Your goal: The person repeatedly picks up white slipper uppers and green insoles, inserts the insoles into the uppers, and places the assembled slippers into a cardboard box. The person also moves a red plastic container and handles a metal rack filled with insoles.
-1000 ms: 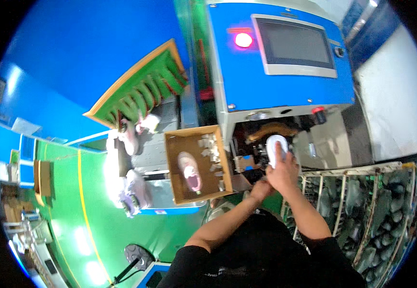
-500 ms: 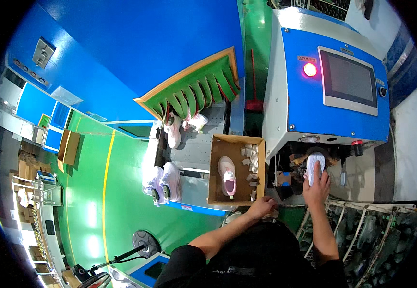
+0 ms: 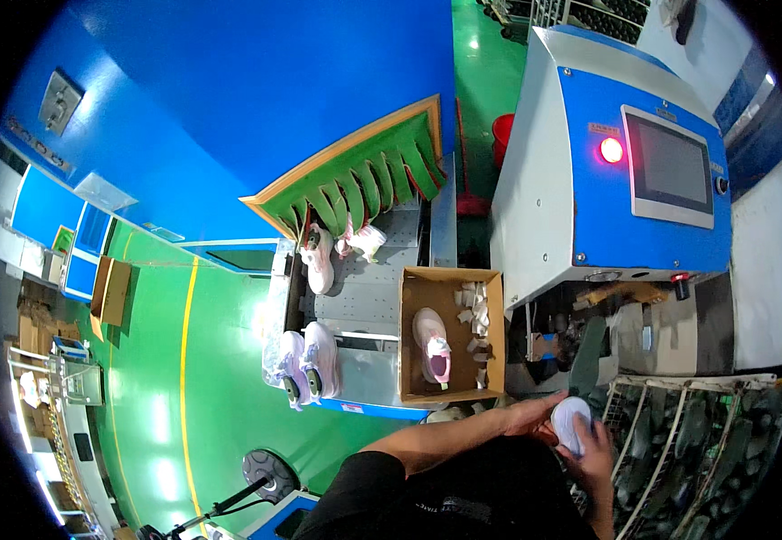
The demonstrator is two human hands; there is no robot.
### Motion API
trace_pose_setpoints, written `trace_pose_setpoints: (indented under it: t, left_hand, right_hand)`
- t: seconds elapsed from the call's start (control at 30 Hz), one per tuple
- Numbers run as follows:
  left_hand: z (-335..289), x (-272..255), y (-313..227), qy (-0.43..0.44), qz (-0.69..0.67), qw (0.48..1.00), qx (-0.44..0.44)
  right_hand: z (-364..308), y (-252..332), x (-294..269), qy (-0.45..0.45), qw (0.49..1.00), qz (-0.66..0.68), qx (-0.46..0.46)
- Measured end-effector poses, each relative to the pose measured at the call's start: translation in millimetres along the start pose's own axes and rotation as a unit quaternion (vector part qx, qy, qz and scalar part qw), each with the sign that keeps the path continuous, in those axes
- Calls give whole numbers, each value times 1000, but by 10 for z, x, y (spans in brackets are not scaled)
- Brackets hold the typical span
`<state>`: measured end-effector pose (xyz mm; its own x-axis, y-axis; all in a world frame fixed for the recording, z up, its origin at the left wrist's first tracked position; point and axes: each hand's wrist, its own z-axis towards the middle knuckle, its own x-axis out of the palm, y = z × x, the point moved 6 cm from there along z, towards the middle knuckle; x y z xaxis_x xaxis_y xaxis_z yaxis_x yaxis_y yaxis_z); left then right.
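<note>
Here, a white, oval-ended shoe (image 3: 571,425), slightly blurred, with left grip (image 3: 539,417) and right grip (image 3: 594,457) both snug around it.

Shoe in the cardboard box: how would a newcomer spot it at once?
Find the blue-fronted machine at upper right; the open cardboard box sits to its lower left. Inside, the pale pink shoe lies left of some white scraps. It is the only shoe in that box.

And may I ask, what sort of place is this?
Probably a shoe factory workshop: a blue machine with a screen, pale shoes near a green flap curtain, and another shoe in a cardboard box.
</note>
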<state>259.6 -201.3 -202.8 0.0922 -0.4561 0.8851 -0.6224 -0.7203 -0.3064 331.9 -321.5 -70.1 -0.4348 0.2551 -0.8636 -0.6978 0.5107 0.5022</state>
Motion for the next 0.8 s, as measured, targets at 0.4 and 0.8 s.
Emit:
trace_pose_setpoints:
  t: [0.4,0.8]
  left_hand:
    - [-1275,-170,-345,-259,363,895,5]
    - [-628,529,-33,-272,415,867,-45]
  right_hand:
    - [758,226,532,-188,678,669,239]
    - [-2340,-726,239,-303,829,119,455]
